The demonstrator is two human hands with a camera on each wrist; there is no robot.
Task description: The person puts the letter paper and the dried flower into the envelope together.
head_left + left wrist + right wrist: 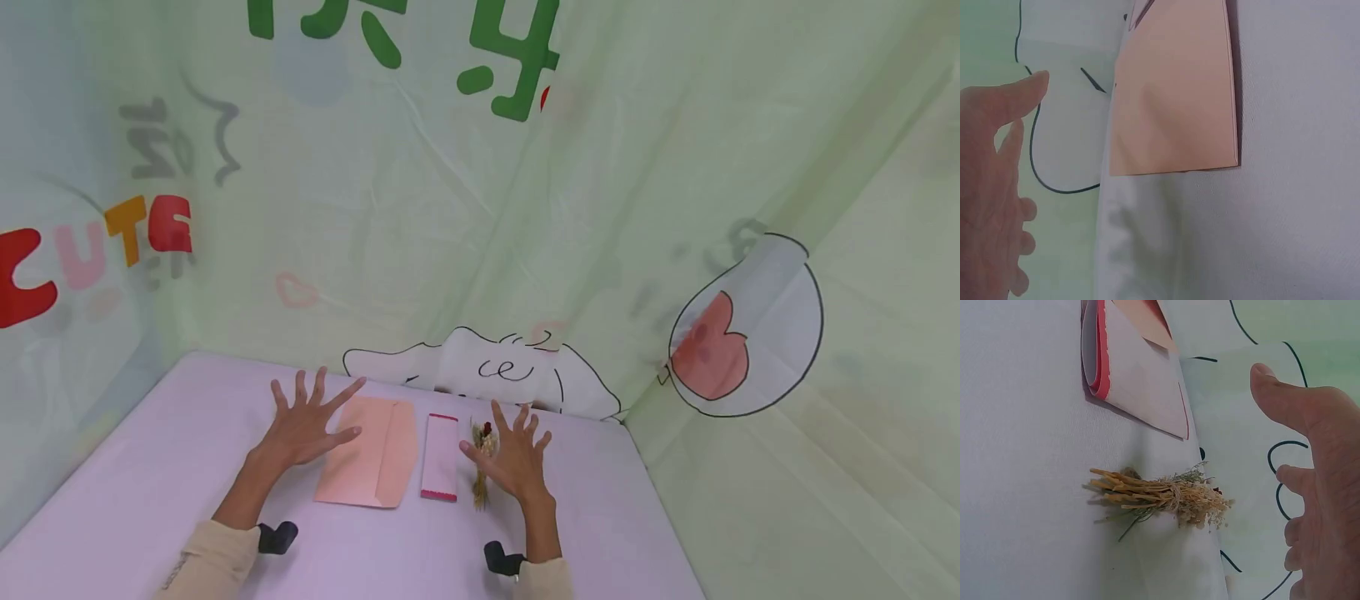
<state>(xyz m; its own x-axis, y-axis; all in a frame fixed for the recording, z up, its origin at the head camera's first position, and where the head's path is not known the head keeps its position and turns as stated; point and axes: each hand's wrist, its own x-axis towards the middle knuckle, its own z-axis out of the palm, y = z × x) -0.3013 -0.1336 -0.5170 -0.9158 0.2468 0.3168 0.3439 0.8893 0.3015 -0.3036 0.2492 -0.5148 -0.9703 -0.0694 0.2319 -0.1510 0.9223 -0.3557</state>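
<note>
Both hands hover over the table with fingers spread, holding nothing. The left hand (300, 425) is at the left edge of a salmon-pink envelope (358, 462), its thumb overlapping it in the head view. Right of the envelope lies a folded white paper (440, 458) with red-pink ends; the right wrist view shows its folded edge (1102, 356). A small bundle of dried flowers (481, 483), tied with twine around its stems (1129, 490), lies beside the paper. The right hand (517, 458) is above and just right of this bundle, hiding part of it in the head view.
A pale, white-lilac table (360, 554) carries these things. Behind it hangs a light green cloth (360, 250) with printed letters and a cartoon figure, meeting the table's back edge. More cloth (810, 500) hangs at the right side. Black wrist mounts (279, 538) sit below both hands.
</note>
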